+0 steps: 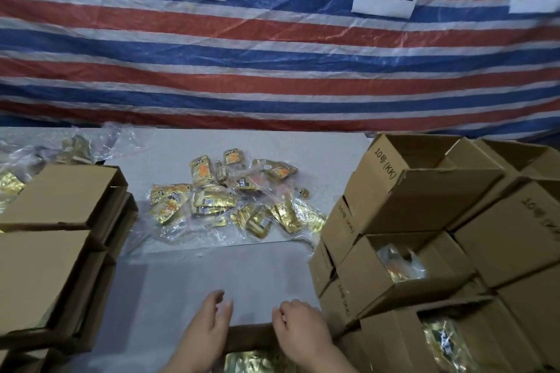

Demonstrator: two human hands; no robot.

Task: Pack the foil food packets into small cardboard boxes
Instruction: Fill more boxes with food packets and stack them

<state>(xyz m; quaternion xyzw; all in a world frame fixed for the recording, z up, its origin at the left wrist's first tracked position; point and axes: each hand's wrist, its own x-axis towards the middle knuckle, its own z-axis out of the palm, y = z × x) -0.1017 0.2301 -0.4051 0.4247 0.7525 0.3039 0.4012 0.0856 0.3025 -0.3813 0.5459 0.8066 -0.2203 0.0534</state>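
A small cardboard box (251, 331) stands at the bottom edge of the view, with gold foil packets (257, 362) inside it. My left hand (209, 327) hovers at the box's left far corner, fingers straight and relaxed. My right hand (303, 333) rests on the box's far right rim with its fingers curled over the flap. A loose pile of gold and orange foil packets (230, 194) lies on crumpled clear plastic at the middle of the grey table (188, 278).
Stacked open boxes (424, 200) fill the right side, two of them showing packets (400, 263). Flat and folded cardboard boxes (60, 200) pile up on the left. More bagged packets (36, 157) lie at the far left. A striped tarp (272, 70) hangs behind.
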